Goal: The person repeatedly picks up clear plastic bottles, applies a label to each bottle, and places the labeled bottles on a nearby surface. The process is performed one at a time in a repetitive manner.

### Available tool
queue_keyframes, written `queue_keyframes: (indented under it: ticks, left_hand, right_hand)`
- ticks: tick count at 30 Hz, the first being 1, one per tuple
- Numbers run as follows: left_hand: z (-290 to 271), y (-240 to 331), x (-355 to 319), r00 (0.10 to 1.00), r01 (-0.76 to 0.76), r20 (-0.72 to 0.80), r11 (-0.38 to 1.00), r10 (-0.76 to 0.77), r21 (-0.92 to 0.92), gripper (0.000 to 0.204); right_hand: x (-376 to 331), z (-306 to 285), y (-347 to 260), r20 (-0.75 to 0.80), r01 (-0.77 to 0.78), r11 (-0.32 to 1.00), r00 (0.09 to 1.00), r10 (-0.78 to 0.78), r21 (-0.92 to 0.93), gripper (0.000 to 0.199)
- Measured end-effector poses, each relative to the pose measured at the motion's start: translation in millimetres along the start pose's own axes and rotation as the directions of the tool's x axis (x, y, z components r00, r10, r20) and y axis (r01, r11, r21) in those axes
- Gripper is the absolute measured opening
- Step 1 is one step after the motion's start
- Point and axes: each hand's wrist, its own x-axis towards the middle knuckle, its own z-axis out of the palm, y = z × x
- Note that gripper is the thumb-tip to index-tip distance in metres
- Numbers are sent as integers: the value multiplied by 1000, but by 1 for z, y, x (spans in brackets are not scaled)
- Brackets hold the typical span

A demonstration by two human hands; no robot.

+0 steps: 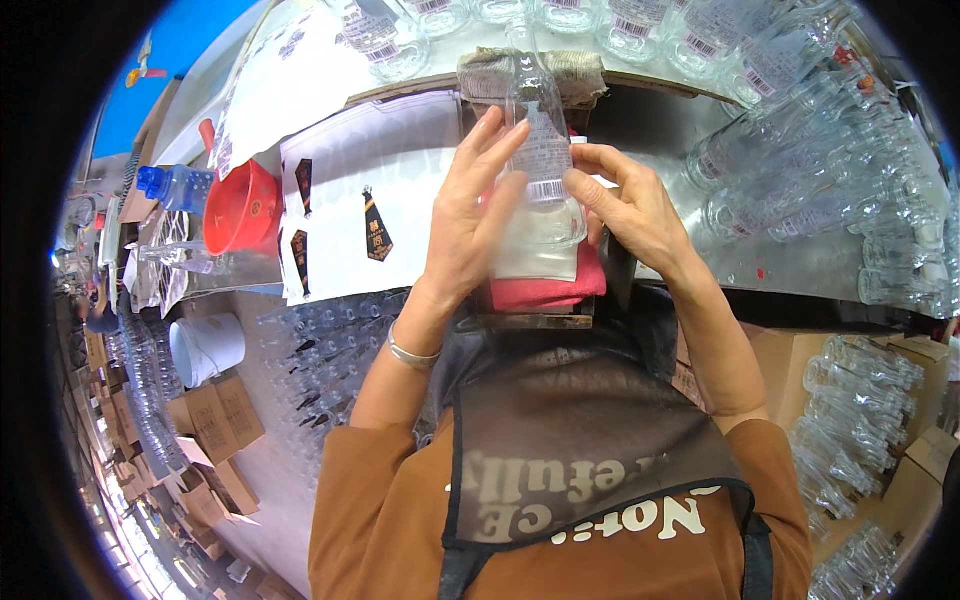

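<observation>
A clear glass bottle (545, 150) with printed text and a barcode lies in front of me, its neck pointing away over a rolled, grimy cloth (582, 80). Under its base are a white pad (535, 262) and a red cloth (548, 291). My left hand (470, 200) is along the bottle's left side, fingers stretched and apart, partly smeared by motion. On the right side, the thumb and forefinger of my right hand (635, 210) close on the bottle's edge near the barcode. To the left lies a white sheet with black-and-gold tie-shaped decals (377, 225).
A red plastic basin (243, 212) and a blue-capped bottle (175, 187) stand left of the sheet. Many clear bottles (810, 160) crowd the table's right and far sides. On the floor are a white bucket (207, 348), cardboard boxes (222, 415) and more bottles (855, 400).
</observation>
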Motion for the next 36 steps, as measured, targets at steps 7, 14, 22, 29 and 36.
queue_keyframes:
  ticks: [7, 14, 22, 29, 36]
  left_hand:
    - [2, 0, -2, 999, -17, 35, 994, 13, 111, 49]
    - [3, -3, -5, 998, -50, 33, 990, 46, 130, 49]
    - [3, -2, -4, 999, -37, 35, 991, 33, 131, 50]
    - [2, 1, -1, 999, -48, 28, 992, 45, 119, 50]
    - [1, 0, -1, 998, -47, 35, 991, 43, 128, 50]
  right_hand:
    - [-3, 4, -7, -26, 24, 998, 999, -25, -64, 60]
    - [-6, 6, -11, -17, -1, 1000, 1000, 1, -18, 62]
    - [-2, -5, 2, -33, -43, 996, 998, 45, 83, 54]
    - [8, -35, 62, -274, -53, 634, 871, 408, 772, 36]
    - [-5, -25, 17, -128, 84, 876, 991, -26, 475, 32]
